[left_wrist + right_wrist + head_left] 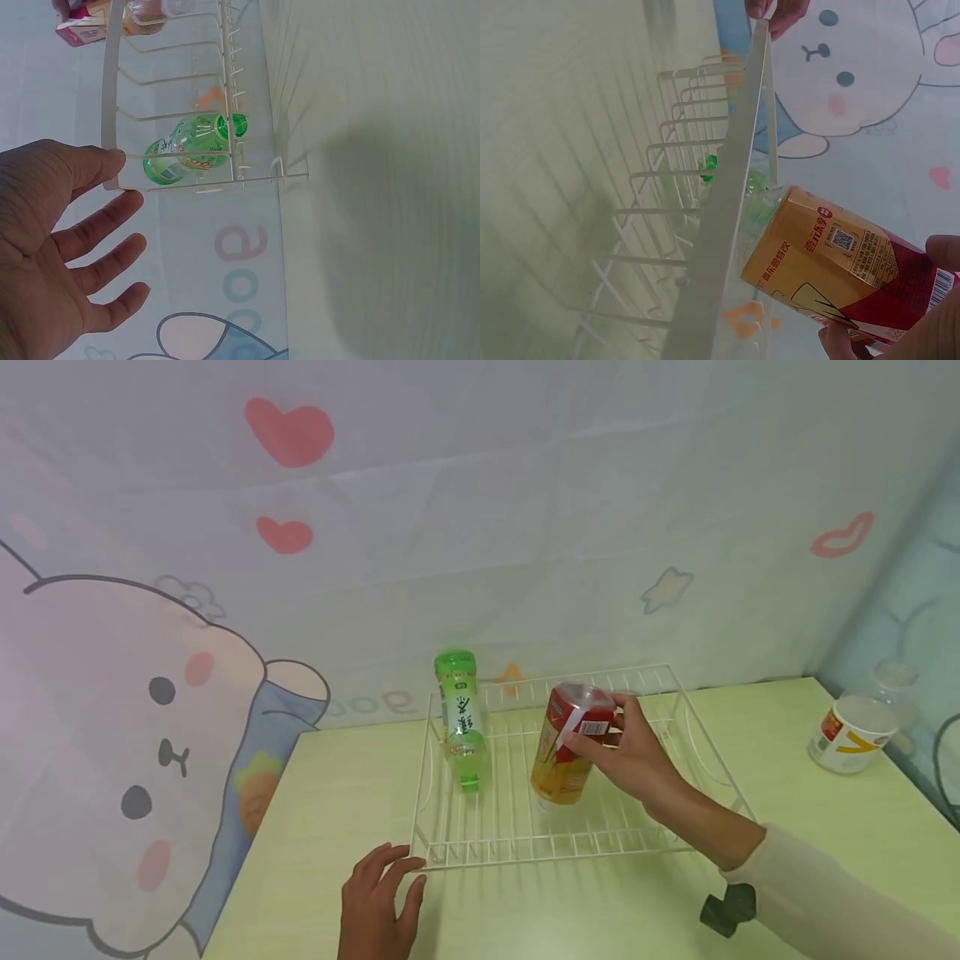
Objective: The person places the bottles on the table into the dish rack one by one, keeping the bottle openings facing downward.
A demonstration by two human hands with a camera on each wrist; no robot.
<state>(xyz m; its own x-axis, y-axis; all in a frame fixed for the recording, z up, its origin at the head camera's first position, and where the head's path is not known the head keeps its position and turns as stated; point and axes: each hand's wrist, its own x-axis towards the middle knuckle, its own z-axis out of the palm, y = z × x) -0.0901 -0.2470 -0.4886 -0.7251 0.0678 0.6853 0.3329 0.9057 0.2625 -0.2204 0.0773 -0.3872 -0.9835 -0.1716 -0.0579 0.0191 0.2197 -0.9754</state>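
Observation:
A white wire rack (517,860) stands on the pale table. My left hand (381,902) pinches its front left corner between thumb and forefinger (112,214), the other fingers spread apart. In my right hand (637,756) is a drink bottle (567,747) with a red and gold label, tilted over the middle of the rack. Clear plastic shows at its lower end, and the right wrist view has its gold side (832,247) close up. At the rack's left side leans a green tea bottle (461,718), cap downward.
To the right stands a clear plastic jar (855,732) with a white and yellow label, and another transparent container (894,681) behind it. A printed curtain (480,527) hangs along the back. The rack's wire rim surrounds both bottles.

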